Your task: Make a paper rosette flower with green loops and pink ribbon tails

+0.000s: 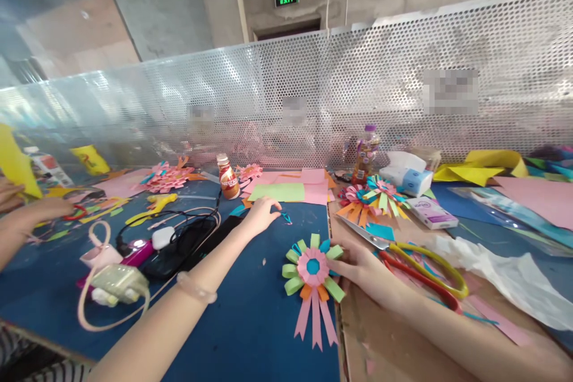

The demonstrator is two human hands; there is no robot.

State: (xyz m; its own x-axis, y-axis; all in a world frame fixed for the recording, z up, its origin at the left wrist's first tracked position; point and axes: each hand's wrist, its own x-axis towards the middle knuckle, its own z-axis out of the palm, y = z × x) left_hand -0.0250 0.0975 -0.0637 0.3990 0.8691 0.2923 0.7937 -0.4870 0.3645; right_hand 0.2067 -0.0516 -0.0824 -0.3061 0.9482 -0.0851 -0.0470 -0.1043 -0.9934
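A paper rosette [313, 267] with green and blue loops, a pink middle ring, a blue centre and pink ribbon tails lies on the blue tabletop. My right hand [360, 265] grips its right edge between thumb and fingers; some fingertips are hidden. Farther forward, my left hand [263, 215] reaches over the table, fingers curved and slightly apart. Just beyond its fingertips is a small blue paper loop [286, 217]. Scissors [425, 268] with red and yellow handles lie open beside my right forearm.
Cables and a charger [163, 238] lie left of my left forearm. A drink bottle [228, 177] stands before stacked pink and green paper [277, 192]. Finished rosettes [380, 197], a tissue pack [407, 173] and crumpled white paper [505, 274] are right. Another person's hand [58, 209] works far left.
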